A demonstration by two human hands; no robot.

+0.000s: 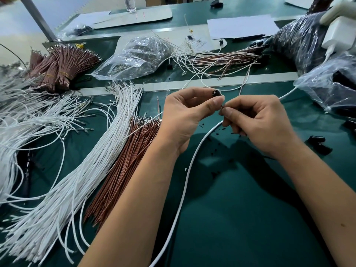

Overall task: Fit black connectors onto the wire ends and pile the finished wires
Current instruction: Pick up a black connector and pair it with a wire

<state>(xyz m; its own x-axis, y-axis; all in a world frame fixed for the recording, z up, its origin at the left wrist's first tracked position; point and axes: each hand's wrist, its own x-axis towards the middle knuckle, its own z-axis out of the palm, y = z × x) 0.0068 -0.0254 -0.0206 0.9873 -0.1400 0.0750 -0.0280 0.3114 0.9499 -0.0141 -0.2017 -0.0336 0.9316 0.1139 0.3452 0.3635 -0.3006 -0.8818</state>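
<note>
While the left hand [185, 114] pinches a black connector [217, 92] between thumb and fingers above the middle of the green counter [240, 209], the right hand [258, 120] pinches a brown wire end [222, 107] just beside it; finished wires [217, 58] are piled toward the far edge.
</note>
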